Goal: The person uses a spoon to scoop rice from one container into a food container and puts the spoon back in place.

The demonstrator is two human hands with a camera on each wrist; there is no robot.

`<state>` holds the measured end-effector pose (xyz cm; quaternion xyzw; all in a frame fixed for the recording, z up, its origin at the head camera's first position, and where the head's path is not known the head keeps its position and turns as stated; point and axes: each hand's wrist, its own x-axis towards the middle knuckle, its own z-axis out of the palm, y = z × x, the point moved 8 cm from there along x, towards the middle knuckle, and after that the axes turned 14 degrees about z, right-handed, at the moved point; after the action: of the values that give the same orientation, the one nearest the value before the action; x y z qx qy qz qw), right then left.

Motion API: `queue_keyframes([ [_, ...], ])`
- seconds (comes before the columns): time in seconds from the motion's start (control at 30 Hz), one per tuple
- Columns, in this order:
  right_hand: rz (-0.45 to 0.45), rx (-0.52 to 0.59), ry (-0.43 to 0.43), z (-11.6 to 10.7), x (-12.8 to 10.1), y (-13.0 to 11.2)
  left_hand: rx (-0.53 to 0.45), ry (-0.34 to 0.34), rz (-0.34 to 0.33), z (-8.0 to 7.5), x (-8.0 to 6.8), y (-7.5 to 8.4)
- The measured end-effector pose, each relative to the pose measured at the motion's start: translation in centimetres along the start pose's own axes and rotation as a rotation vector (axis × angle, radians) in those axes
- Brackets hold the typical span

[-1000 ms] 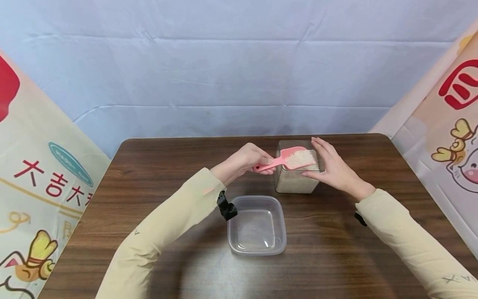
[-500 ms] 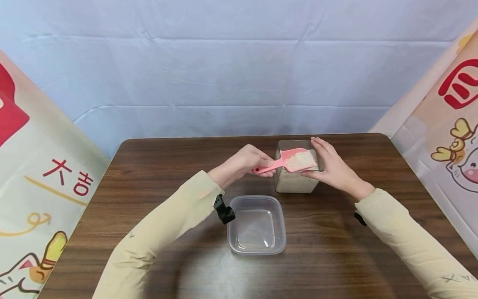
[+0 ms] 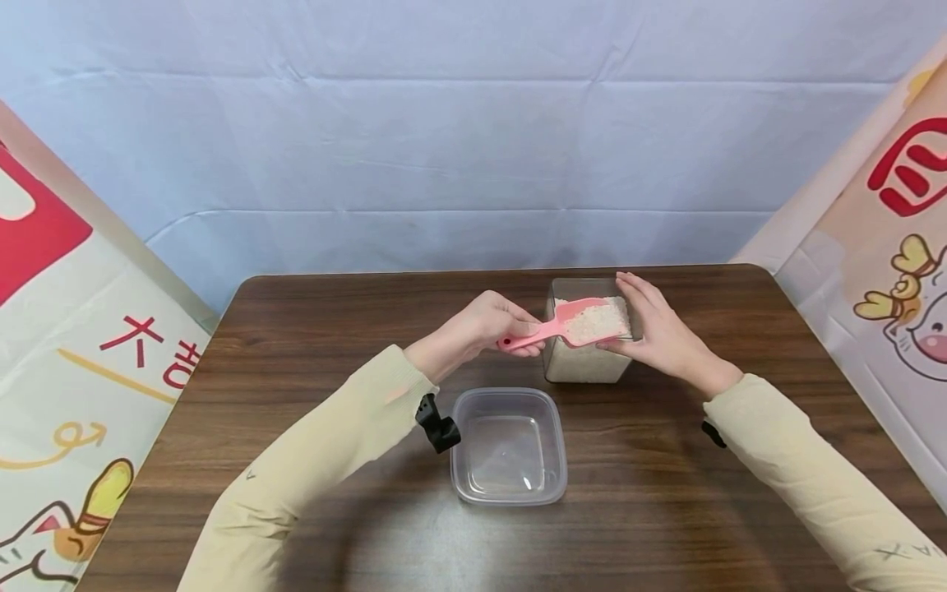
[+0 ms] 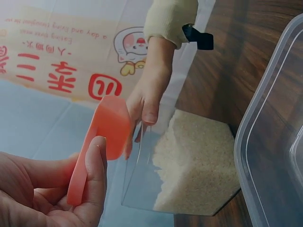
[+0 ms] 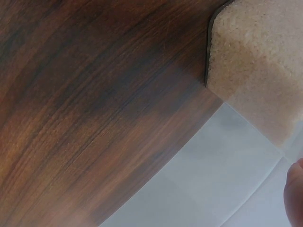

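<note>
In the head view my left hand (image 3: pixel 488 322) pinches the handle of a pink scoop (image 3: pixel 546 330) loaded with rice (image 3: pixel 595 323). The scoop is over the top of a clear square canister (image 3: pixel 586 366) holding more rice. My right hand (image 3: pixel 666 335) holds the canister's right side, thumb on the near wall and fingers toward the far one. In the left wrist view, thumb and fingers pinch the scoop (image 4: pixel 112 124); its load is hidden there. The right wrist view shows the rice-filled canister (image 5: pixel 255 61) and one fingertip (image 5: pixel 294 194) at its edge.
A shallow clear plastic tub (image 3: pixel 510 498) without a lid stands on the wooden table (image 3: pixel 666 493), nearer me than the canister. Behind the table hangs a pale cloth (image 3: pixel 444 164). Printed banners flank both sides, the left banner (image 3: pixel 133 271) and the right banner (image 3: pixel 888 271).
The scoop and left hand have shifted slightly left and toward me, still above the canister. My right hand, the canister and the tub have stayed put. The left banner has shifted.
</note>
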<state>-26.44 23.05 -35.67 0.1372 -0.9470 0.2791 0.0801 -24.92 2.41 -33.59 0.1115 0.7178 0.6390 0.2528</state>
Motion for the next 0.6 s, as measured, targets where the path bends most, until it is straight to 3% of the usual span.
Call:
queue_keyframes([
  [0.23,-0.01,-0.009,0.007,0.0,0.0,0.0,0.011,0.008,-0.016,0.0,-0.5,0.1],
  [0.6,-0.028,-0.003,-0.001,-0.1,-0.2,-0.3,-0.067,0.009,-0.025,-0.1,-1.5,-0.1],
])
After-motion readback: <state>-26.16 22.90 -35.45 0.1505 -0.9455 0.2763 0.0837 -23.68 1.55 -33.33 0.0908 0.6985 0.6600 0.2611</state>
